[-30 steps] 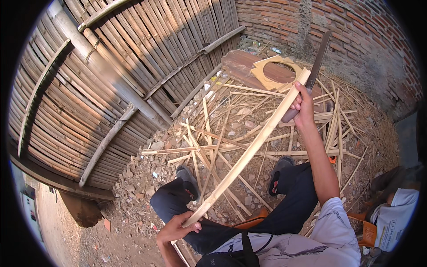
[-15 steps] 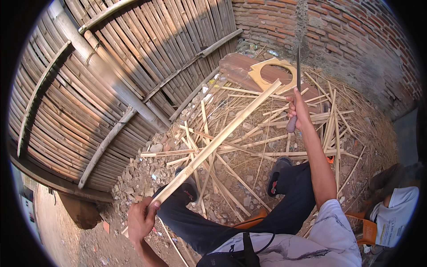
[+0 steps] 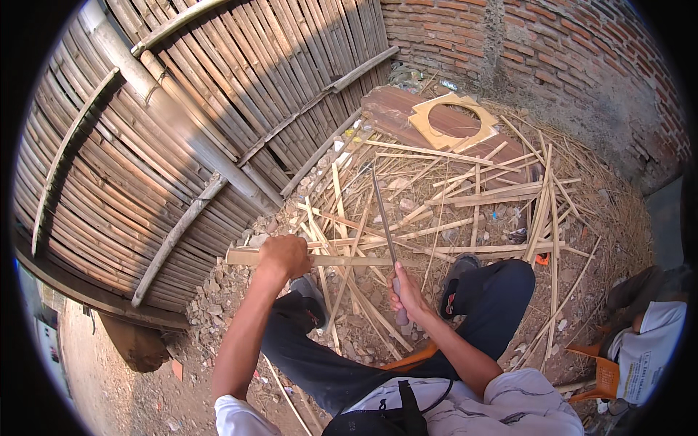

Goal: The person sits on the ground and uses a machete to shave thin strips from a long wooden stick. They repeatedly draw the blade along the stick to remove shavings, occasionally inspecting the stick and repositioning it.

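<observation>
Pale strip (image 3: 352, 261), crosswise over scattered slats (image 3: 502, 195), gripped in left hand (image 3: 285, 256); right hand (image 3: 408, 294) grasps knife (image 3: 385, 220), blade near strip. Loose grip could let the edge slip toward left hand.

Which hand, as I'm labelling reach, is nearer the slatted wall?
Left. The left hand, gripping a pale strip, is right of the slatted wall; the right hand, holding a long blade, is farther right.

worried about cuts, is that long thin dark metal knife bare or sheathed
Bare: the long thin dark metal knife runs uncovered from the right hand to its tip.
</observation>
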Tool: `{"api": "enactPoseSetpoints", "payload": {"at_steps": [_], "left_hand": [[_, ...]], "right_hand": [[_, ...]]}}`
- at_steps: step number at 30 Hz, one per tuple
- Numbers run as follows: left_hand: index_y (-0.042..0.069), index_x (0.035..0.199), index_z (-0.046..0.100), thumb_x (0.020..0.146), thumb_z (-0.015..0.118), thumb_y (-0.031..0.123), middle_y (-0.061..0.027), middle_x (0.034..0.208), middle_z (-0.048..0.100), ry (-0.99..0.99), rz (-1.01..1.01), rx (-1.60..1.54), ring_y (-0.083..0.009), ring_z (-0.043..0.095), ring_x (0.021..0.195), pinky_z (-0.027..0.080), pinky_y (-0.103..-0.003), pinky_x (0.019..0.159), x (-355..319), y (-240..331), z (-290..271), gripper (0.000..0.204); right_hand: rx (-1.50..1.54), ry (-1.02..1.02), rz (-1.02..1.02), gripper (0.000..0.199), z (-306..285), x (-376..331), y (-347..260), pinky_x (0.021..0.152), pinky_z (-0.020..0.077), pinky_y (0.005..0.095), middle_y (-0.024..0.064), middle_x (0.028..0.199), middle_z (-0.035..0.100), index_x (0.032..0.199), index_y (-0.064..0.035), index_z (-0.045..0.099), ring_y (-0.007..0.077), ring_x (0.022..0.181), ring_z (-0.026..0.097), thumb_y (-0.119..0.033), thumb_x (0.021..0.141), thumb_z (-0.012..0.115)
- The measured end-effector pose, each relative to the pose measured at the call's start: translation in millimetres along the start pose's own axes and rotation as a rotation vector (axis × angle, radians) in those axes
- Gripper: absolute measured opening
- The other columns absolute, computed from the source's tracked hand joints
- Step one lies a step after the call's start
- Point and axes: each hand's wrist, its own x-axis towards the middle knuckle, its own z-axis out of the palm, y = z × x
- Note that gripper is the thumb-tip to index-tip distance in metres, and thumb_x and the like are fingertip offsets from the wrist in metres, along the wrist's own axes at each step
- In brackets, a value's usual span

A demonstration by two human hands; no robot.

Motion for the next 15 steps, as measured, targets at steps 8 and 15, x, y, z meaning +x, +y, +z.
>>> {"api": "enactPoseSetpoints", "payload": {"at_steps": [8,15], "left_hand": [[0.008,0.1,0.079,0.086,0.067,0.028,-0.0134,0.1,0.078,-0.027,0.035,0.042,-0.0311,0.076,0.098,0.06,-0.044,0.081,20.8,36.9,-24.2,0.027],[0.009,0.103,0.079,0.084,0.069,0.024,-0.0116,0.106,0.077,-0.056,-0.031,0.012,-0.0296,0.075,0.103,0.059,-0.041,0.087,17.2,39.8,-38.8,0.026]], "right_hand": [[-0.017,-0.045,0.087,0.057,31.8,-2.8,22.3,0.039,0.0308,0.0258,-0.0012,0.055,0.04,0.084,-0.0095,0.047,0.0088,0.04,0.035,-0.061,0.107,0.036],[-0.027,-0.003,0.13,0.058,30.2,8.4,26.5,0.037,0.0315,0.0276,-0.0023,0.052,0.038,0.084,-0.01,0.048,0.0091,0.039,0.035,-0.063,0.105,0.038]]}}
